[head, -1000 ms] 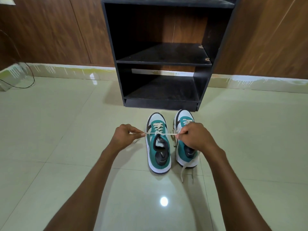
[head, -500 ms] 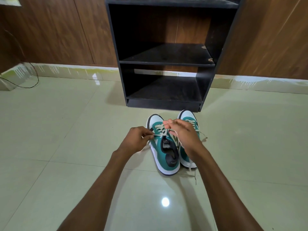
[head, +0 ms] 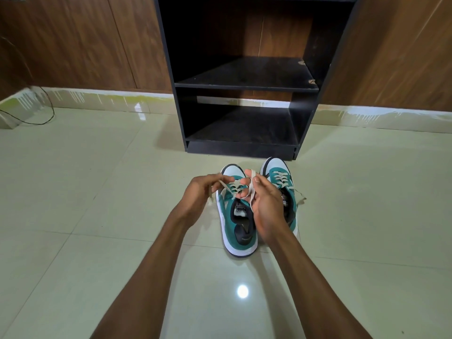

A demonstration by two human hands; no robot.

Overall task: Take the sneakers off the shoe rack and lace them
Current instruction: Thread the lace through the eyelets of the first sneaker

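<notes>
both hands [head: 265, 204] gripping lace [head: 250, 192], sneakers [head: 238, 223] near rack [head: 241, 149]

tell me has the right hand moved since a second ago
Yes. The right hand has shifted left across the left sneaker, toward the left hand, and no longer pulls the lace taut.

Bright, even room light here, coming from overhead: a round white glare spot [head: 242, 291] sits on the glossy floor tiles [head: 97, 216], well in front of the black shoe rack [head: 244, 77]. More glare streaks the skirting [head: 137, 104] to the rack's left. The rack's lower shelves go deep into shadow, detail almost lost. Soft shadow pools on the tiles at the rack's left foot. Slight motion blur on the fingers [head: 247, 174] and the lace [head: 252, 189] just before the rack. Wide-angle bend: the rack's sides lean outward, and the skirting curves towards both edges.
</notes>
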